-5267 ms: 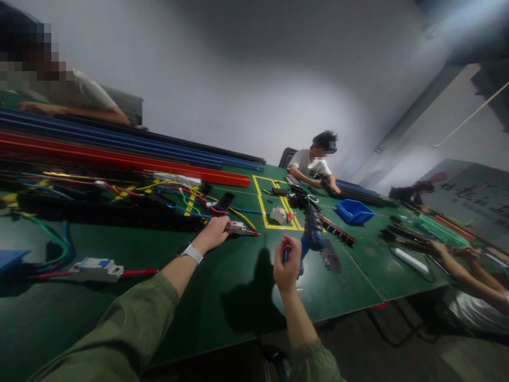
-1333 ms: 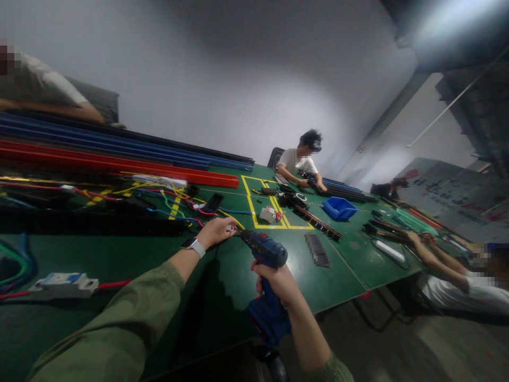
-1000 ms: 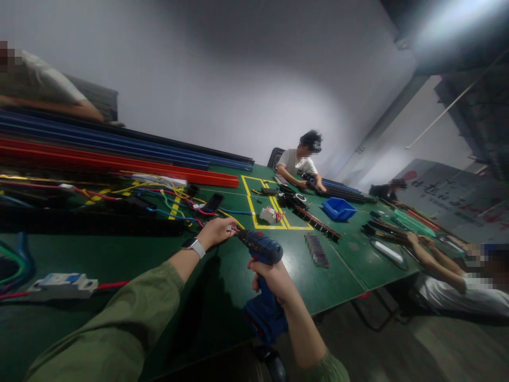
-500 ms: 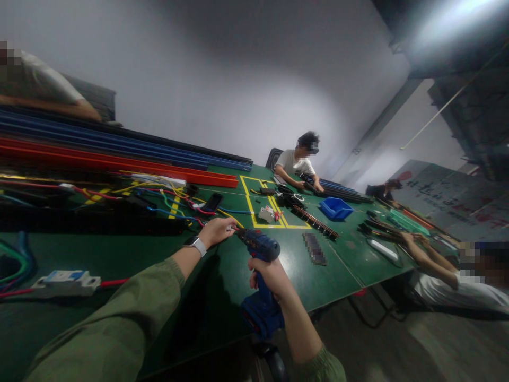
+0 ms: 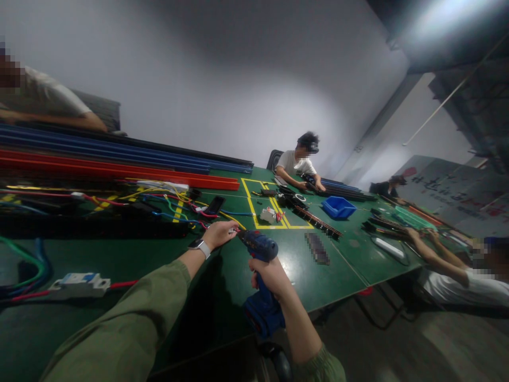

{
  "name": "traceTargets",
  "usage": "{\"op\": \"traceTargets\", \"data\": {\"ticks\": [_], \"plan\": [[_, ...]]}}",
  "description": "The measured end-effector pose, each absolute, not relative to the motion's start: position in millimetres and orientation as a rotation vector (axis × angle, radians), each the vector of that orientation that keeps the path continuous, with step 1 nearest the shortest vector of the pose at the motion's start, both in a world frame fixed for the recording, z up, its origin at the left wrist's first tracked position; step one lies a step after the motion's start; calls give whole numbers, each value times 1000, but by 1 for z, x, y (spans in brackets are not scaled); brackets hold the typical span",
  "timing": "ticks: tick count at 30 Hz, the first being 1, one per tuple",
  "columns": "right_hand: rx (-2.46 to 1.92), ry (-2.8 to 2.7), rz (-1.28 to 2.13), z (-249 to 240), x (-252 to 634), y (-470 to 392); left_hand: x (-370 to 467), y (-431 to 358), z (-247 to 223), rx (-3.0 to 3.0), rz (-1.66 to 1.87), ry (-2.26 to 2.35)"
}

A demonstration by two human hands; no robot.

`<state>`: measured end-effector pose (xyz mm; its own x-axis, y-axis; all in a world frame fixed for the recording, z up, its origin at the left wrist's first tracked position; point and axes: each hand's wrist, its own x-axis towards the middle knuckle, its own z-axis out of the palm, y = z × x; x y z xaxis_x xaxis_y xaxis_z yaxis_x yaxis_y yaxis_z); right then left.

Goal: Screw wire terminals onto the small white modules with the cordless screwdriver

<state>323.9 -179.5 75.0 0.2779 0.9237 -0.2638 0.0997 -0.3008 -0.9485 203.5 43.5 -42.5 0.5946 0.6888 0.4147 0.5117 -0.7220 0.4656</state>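
Pinching a breaker [image 5: 233, 230] in the left hand [image 5: 218, 235], hiding most of it from view. Clamping the right hand [image 5: 270, 273] round the grip of a blue drill [image 5: 260, 246], nose pointing left toward the breaker, above the near part of the green tabletop [image 5: 345, 260]. Holding the two hands near each other but apart, with the breaker and drill nose between. Cannot make out any contact between nose and breaker at this size.

Wearing a watch [image 5: 200, 246] on the left wrist. Crowded just beyond the left hand by a tangle of wires [image 5: 167, 199], a small black box [image 5: 214, 205] and a long black strip [image 5: 99, 225]. Blocked farther back by a red rail [image 5: 159, 174] and blue rails [image 5: 139, 151], with a person [image 5: 51, 101] behind them. Near the left sleeve [image 5: 131, 323], showing a second breaker [image 5: 81, 284] wired red at both ends.

Past the drill, facing a yellow tape frame [image 5: 300, 227] around a third breaker [image 5: 268, 215], then a slanting brass strip [image 5: 318, 222] and a blue bin [image 5: 338, 207]. Nearer, right of the drill, leaving a blurred dark slab [image 5: 317, 248]. Sharing the tabletop with a co-worker [image 5: 294, 162] across it and another [image 5: 445, 270] at far right, beside a white bar [image 5: 389, 248].
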Motion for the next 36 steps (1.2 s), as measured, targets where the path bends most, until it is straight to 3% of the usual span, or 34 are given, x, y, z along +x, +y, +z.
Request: {"op": "traceTargets", "data": {"ticks": [36], "plan": [[-1475, -1076, 1166, 58, 337, -178, 207, 48, -53, 2560, 959, 918]]}}
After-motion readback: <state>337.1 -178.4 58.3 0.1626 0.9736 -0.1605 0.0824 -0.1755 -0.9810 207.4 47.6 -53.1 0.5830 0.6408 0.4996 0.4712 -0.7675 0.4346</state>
